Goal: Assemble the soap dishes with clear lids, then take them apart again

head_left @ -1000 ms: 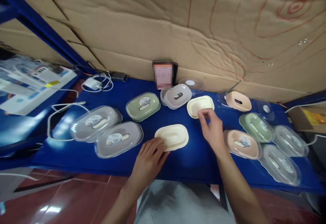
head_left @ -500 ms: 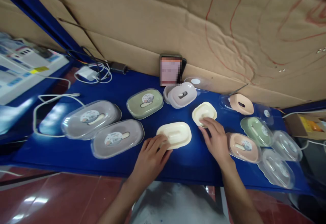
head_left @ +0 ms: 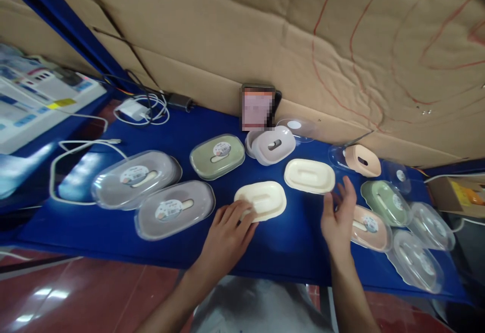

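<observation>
The near cream tray is lying partly under parted left fingers; the far tray, beside spread right fingers.

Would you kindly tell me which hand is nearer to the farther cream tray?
The right hand, by the right end of the farther cream tray, contact unclear; the left hand lies left of it, on the nearer tray.
</observation>
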`<state>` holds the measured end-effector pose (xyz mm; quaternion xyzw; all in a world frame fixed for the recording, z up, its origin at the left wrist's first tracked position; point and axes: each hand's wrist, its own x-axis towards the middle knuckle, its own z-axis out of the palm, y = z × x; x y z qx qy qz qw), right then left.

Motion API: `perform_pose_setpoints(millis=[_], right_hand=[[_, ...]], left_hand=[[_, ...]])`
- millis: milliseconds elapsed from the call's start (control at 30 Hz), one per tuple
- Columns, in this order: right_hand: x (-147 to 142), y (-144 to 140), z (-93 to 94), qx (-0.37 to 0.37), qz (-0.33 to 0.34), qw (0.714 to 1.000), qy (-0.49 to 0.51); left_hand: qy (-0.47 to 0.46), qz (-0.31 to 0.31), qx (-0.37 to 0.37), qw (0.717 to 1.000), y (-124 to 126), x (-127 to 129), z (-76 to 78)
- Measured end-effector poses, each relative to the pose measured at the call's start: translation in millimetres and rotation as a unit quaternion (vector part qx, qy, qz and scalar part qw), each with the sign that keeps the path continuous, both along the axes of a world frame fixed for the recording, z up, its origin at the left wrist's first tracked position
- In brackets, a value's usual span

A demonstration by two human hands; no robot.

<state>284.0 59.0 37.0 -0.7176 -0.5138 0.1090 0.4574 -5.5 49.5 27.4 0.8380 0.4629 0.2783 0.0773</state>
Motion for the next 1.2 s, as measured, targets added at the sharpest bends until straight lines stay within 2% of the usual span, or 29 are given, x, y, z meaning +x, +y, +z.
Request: perform_pose_setpoints(millis=[100,200,300,400,467,567,700,767,833,933,1067,1200], right_hand=[[-12,20,13.8,0.010,0.079,0.977,-0.197],[-29,58,23.6,0.008,0.198,0.931,-0.307],[-42,99,25.6,-0.015,0.290,0.883,-0.368],[-46,113,27.4,-0.002,0.309,0.877,-0.368],[-46,98,30.9,0.043,0.291,0.885,-0.360],[-43,49,35.4,0.116,0.280,0.884,-0.355],[-38,-17,29.6,0.100,0.310,0.880,-0.345],[-35,-36,21.4,0.085,0.302,0.890,-0.331],[-31,-46,12.3,0.077,0.295,0.898,-0.318],[-24,-50,0.8,0.076,0.292,0.904,-0.303],[-19,-51,-6.5,0.082,0.294,0.910,-0.281],[-18,-54,-8.3,0.083,0.299,0.911,-0.273]], left_hand=[[0.000,-0.008,-0.001,1.000,0,0,-1.0],[-0.003,-0.020,0.000,1.000,-1,-1,-1.7],[-0.007,-0.035,0.001,0.999,-2,-2,-1.5],[-0.013,-0.050,-0.004,0.999,-2,-4,-0.9],[-0.015,-0.053,-0.010,0.998,-2,-5,-1.2],[-0.027,-0.054,-0.018,0.998,0,-4,-3.4],[-0.076,-0.048,-0.029,0.996,-5,-2,-3.5],[-0.078,-0.041,-0.019,0.996,-9,-5,3.4],[-0.048,-0.038,0.015,0.998,-7,-11,17.1],[0.057,-0.016,0.081,0.995,21,-25,46.7],[0.190,0.025,0.105,0.976,95,-37,83.1],[0.315,0.057,0.093,0.943,159,-29,96.9]])
